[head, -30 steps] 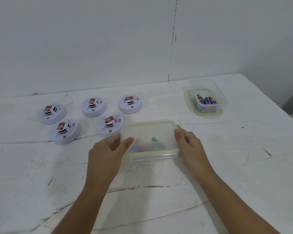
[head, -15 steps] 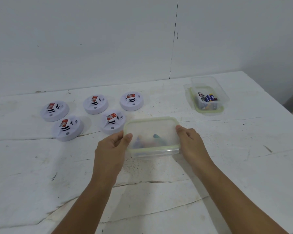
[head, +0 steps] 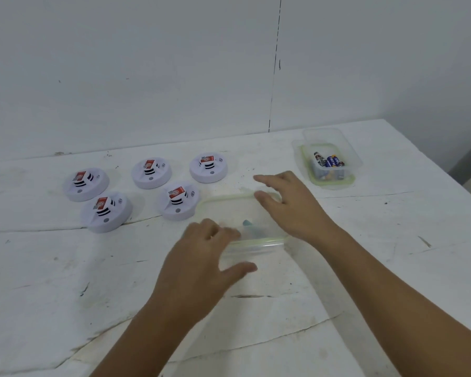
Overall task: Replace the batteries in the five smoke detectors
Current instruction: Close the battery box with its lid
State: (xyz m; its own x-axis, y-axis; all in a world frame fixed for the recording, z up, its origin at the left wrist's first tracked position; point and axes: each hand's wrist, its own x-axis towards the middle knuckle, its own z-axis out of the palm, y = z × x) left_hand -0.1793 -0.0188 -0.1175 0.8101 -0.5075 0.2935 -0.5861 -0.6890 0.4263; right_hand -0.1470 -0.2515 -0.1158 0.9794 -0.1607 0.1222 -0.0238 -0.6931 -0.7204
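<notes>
Several white round smoke detectors [head: 151, 172] with red labels lie in two rows at the left back of the white table [head: 52, 268]. In front of me stands a clear lidded container [head: 229, 210] with a green rim, something blue dimly showing inside. My left hand [head: 201, 257] holds its front-left corner, fingers on the lid and thumb at the front wall. My right hand [head: 288, 205] lies over the far-right corner of the lid with fingers stretched out. Both hands are motion-blurred.
At the back right an open clear box [head: 350, 151] holding batteries [head: 329, 161] sits on its green-rimmed lid [head: 335, 183]. A white wall runs behind the table. The table's right edge slants down at the far right.
Both hands have left the container's short sides. The left hand shifted to the front-left corner, and the right hand reached up over the lid's far-right corner. The container stays put.
</notes>
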